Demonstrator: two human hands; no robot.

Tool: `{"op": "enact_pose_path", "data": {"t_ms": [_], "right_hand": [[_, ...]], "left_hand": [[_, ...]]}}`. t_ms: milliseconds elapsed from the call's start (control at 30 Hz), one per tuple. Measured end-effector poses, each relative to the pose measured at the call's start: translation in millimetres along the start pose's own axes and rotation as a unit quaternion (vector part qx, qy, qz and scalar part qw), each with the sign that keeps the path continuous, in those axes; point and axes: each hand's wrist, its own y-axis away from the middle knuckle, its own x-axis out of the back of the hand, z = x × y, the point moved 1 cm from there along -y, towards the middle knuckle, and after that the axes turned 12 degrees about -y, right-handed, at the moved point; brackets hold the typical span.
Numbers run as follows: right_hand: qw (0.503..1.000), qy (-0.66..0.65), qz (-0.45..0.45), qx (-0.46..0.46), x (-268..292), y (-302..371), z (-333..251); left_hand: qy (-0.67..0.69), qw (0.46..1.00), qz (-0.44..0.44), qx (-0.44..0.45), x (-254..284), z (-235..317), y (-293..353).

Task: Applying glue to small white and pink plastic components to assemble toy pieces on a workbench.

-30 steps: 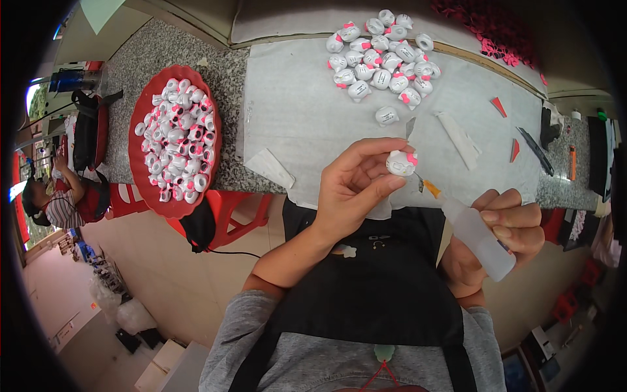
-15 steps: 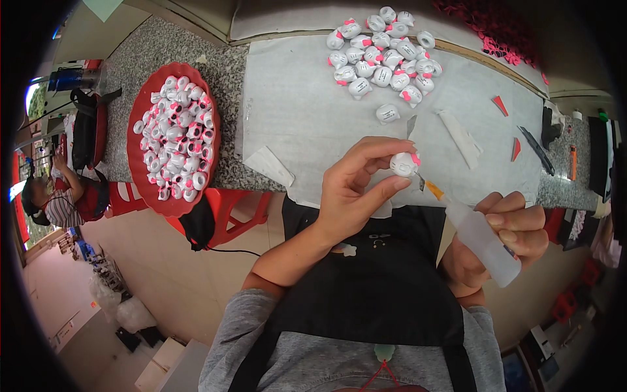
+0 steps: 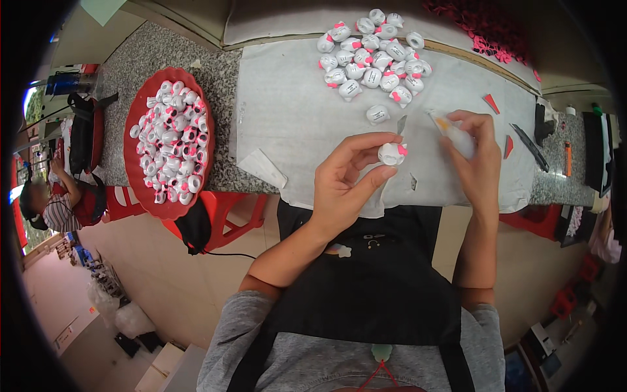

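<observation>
Between the thumb and fingertips of my left hand (image 3: 345,183) is a small white cat-head bead (image 3: 390,155) with a pink bow. It is held above the paper-covered table, near the middle. My right hand (image 3: 480,153) is to the right of it, with thumb and fingers around a translucent white squeeze bottle (image 3: 462,142). The bottle is low over the table, its orange tip pointing away to the left, and is partly blurred. Beyond my hands lies a loose group of similar cat-head beads (image 3: 372,59), and one single bead (image 3: 377,115) sits nearer to me.
At the left, a red scalloped tray (image 3: 135,163) is heaped with cat-head beads. On the right lie a black cutter knife (image 3: 529,147), an orange stick (image 3: 568,160) and red scraps (image 3: 509,147). Pink pieces (image 3: 490,46) are at the back. Another person (image 3: 62,202) sits far left.
My right hand has carried the squeeze bottle away from the bead, forward and down to the table, its tip now pointing away. My left hand still holds the bead, its bow turned more forward.
</observation>
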Motion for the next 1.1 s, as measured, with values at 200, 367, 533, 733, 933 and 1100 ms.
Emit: {"op": "enact_pose_path", "data": {"t_ms": [200, 367, 533, 733, 933, 1100], "right_hand": [[0.996, -0.018, 0.05, -0.066, 0, 7, 0], [0.945, -0.277, 0.077, 0.157, -26, 24, -44], [0.962, -0.149, -0.035, 0.228, -28, 24, -35], [0.96, -0.069, -0.075, 0.259, -15, 34, -39], [0.981, -0.014, 0.146, 0.125, 24, 26, -26], [0.97, -0.224, 0.089, 0.01, 21, 36, -34]], "left_hand": [[0.029, 0.999, -0.003, 0.02, -4, 0, 0], [0.002, 0.999, -0.006, 0.032, -9, 2, 2], [-0.088, 0.996, -0.013, -0.02, -8, 1, 1], [0.048, 0.997, 0.014, 0.058, -5, 1, 2], [0.061, 0.998, 0.015, 0.018, 5, 9, -4], [0.141, 0.989, 0.002, 0.048, 6, 8, -2]]}}
